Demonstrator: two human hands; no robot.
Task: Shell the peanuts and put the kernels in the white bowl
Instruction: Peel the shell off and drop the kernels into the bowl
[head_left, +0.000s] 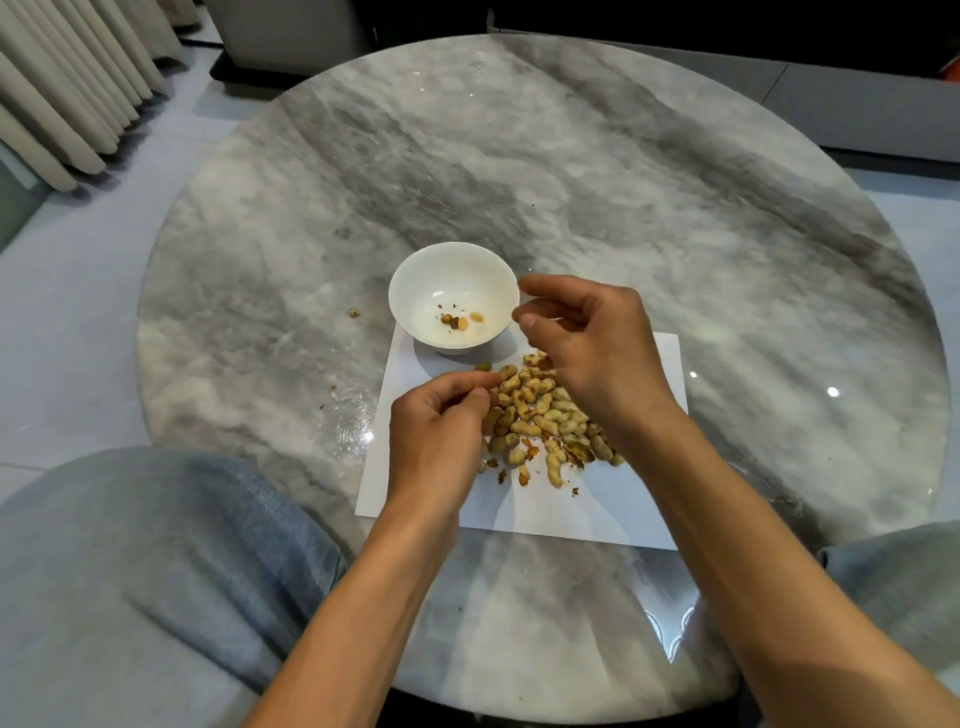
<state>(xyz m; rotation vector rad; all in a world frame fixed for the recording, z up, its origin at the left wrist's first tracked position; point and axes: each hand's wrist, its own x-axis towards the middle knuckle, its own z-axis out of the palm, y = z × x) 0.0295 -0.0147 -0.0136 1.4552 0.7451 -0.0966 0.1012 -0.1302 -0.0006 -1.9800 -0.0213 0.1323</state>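
Two hands work above the peanut pile (540, 415). The left hand (441, 421) has its fingers curled inward at the pile's left edge, thumb and forefinger drawn together as if pinching a pod or shell fragment; what it grips is hidden behind the fingers, so the contents cannot be confirmed. The right hand (587, 338) hangs just beside the right rim of the white bowl (415, 280), with thumb and forefinger tips close together and the other fingers loosely bent; whether a kernel sits between those tips is too small to tell. Judged from this posture, the step in hand is delivery of a kernel to the bowl while the left hand readies the next pod. For a clean drop, carry the fingertips over the bowl's interior before parting them, so the kernel falls inside and does not strike the rim. Only a few kernels (460, 321) and flecks of red skin lie on the bowl floor, so the task looks to be at an early stage. The bowl stands on the far left corner of a white paper sheet (623, 509), which also carries the unshelled pods and some broken shells (574, 452). The sheet rests on a round marble table (675, 208).
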